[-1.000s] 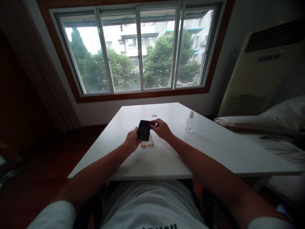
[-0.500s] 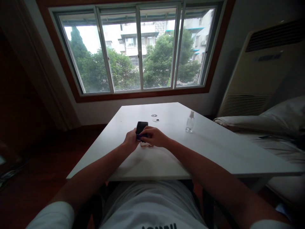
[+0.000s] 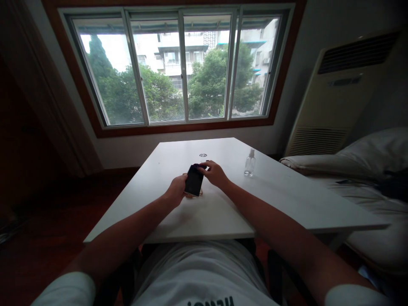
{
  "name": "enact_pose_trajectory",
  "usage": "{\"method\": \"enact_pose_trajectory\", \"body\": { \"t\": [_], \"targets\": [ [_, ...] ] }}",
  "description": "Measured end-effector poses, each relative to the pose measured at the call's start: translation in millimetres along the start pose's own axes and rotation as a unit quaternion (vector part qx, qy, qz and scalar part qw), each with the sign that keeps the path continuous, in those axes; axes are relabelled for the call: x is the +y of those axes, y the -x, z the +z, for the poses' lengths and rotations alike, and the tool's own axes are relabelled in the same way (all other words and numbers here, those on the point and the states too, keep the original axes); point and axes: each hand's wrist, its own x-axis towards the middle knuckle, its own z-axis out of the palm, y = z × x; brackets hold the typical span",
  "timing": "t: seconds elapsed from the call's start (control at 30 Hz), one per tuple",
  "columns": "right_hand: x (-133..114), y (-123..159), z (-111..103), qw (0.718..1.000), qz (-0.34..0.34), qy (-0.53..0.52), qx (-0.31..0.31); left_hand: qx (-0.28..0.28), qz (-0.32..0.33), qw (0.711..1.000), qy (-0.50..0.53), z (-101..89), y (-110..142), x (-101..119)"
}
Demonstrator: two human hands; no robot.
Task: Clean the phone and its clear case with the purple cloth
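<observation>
A black smartphone (image 3: 194,182), its dark screen facing up toward me, is gripped along its left edge by my left hand (image 3: 177,189). My right hand (image 3: 216,173) pinches a small dark purple cloth (image 3: 199,166) against the top end of the screen. Underneath the phone, a pale phone case with a pinkish-gold edge (image 3: 193,196) lies on the white table (image 3: 219,221), mostly covered. A clear spray bottle (image 3: 250,165) with some liquid inside stands upright to the right of my hands.
Beyond the phone, a small round dark-and-white item (image 3: 203,155) lies flat on the table; another beside my right fingers is mostly hidden. A cushioned seat (image 3: 360,191) is at the right of the table, and a window (image 3: 185,72) is ahead.
My right hand moved down over the screen with the purple cloth, then back up to the top end. The phone tilted slightly in my left hand. The view shifted a little.
</observation>
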Motion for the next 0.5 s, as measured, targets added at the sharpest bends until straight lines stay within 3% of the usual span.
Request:
{"method": "enact_pose_trajectory", "body": {
  "t": [0.1,0.2,0.37,0.5],
  "targets": [
    [-8,4,2,1.0,-0.001,-0.009,-0.005,0.027,-0.002,1.0,0.005,-0.6,0,3],
    [-28,13,6,0.998,-0.012,-0.034,-0.053,0.058,-0.015,0.998,0.026,-3.4,-4,4],
    [-63,29,8,0.979,-0.095,-0.1,-0.15,0.081,-0.034,0.995,0.051,-8.5,-13,7],
    [-71,32,6,0.973,-0.122,-0.102,-0.168,0.079,-0.036,0.995,0.055,-10.2,-15,11]
  ]
}}
